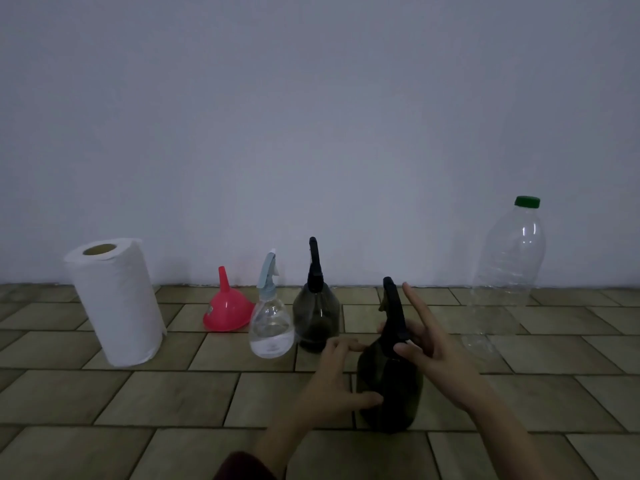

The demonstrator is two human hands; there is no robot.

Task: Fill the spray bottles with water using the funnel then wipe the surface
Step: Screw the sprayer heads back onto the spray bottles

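Observation:
A dark spray bottle (389,393) with a black trigger head stands on the tiled surface (173,396) near me. My left hand (330,382) holds its body from the left, thumb low and fingers higher. My right hand (431,351) grips the neck just under the trigger head, with two fingers sticking up. Behind it stand a second dark spray bottle (316,315) and a clear spray bottle (272,329) with a pale blue head and some water in its bottom. A pink funnel (227,311) lies mouth down to the left of them.
A white paper towel roll (117,303) stands at the left. A tall clear plastic bottle (505,271) with a green cap stands at the right near the wall and looks empty. A plain wall closes the back of the surface.

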